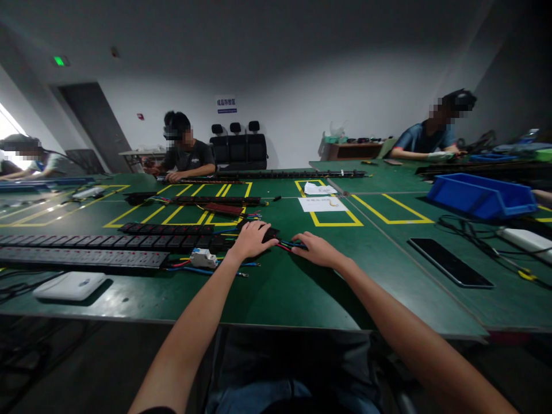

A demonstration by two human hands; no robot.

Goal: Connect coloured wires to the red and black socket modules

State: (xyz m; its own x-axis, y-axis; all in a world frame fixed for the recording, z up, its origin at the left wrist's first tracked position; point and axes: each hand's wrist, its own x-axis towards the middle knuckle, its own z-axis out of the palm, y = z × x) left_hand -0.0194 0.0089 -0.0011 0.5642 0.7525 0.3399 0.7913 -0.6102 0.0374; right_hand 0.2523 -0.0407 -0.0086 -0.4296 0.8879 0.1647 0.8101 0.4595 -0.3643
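Observation:
My left hand [252, 238] is closed over the dark end of a long black socket strip [194, 242], its fingers bent down over the edge. Red, blue and green wires [285, 244] come out of that end toward the right. On these wires my right hand [318, 250] is closed in a pinch, with the fingertips partly hidden. Left of my left wrist, a white circuit breaker [203, 258] sits beside a nearer grey strip [86, 258] with loose wire ends. Behind my left hand lies a shorter black strip [166, 229].
A white box [71, 286] stands at the near left. On the right are a dark tablet [451, 263], a blue bin [480, 195] and tangled black cables [468, 230]. Paper sheets [321, 204] lie farther back. Several people sit at the table's far side.

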